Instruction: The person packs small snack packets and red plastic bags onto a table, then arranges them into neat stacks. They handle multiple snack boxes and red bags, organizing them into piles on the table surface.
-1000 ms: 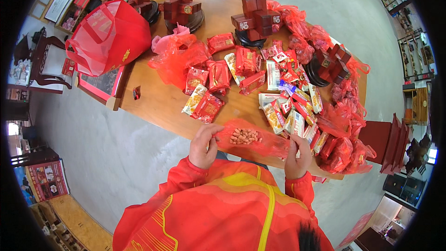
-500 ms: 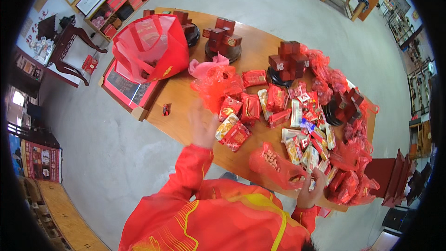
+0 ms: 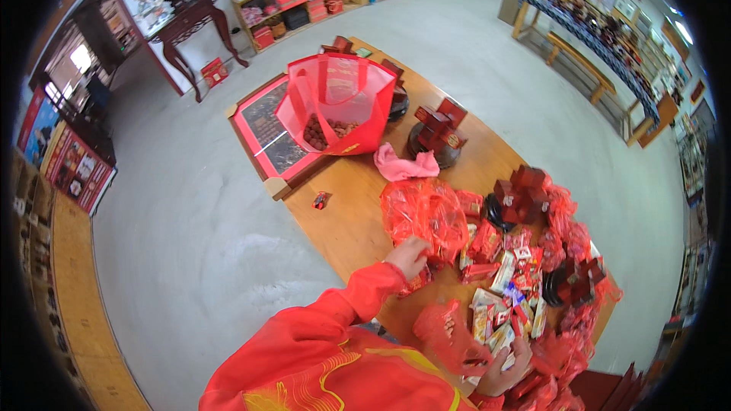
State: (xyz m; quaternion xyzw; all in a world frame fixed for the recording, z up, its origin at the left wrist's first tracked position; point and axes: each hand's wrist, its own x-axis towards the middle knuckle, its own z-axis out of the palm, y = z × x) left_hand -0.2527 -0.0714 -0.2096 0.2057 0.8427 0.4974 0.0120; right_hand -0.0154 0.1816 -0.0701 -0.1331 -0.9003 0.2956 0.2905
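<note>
A thin red plastic bag (image 3: 426,211) lies puffed up over red snack packets on the wooden table. My left hand (image 3: 410,256) is closed on its near edge. To the right and nearer, my right hand (image 3: 509,369) has its thumb and fingers curled at the end of a smaller red plastic bag (image 3: 442,332). Pale peanuts (image 3: 450,325) show inside that bag. Beyond it lies a heap of small wrapped snacks (image 3: 502,310) in white, yellow, red and purple. The right fingertips partly cover some of them.
A red tote bag (image 3: 378,118) with round brown nuts stands on a framed panel (image 3: 263,133) at the far left. Dark red wooden block puzzles (image 3: 439,128) stand on black bases. A pink cloth (image 3: 403,164) and several red plastic bags (image 3: 560,209) lie on the table (image 3: 343,221).
The view has swung left. My left hand has moved from above the table edge onto the red plastic bag, which now spreads wider over the packets. My right hand stays by the peanut bag.
</note>
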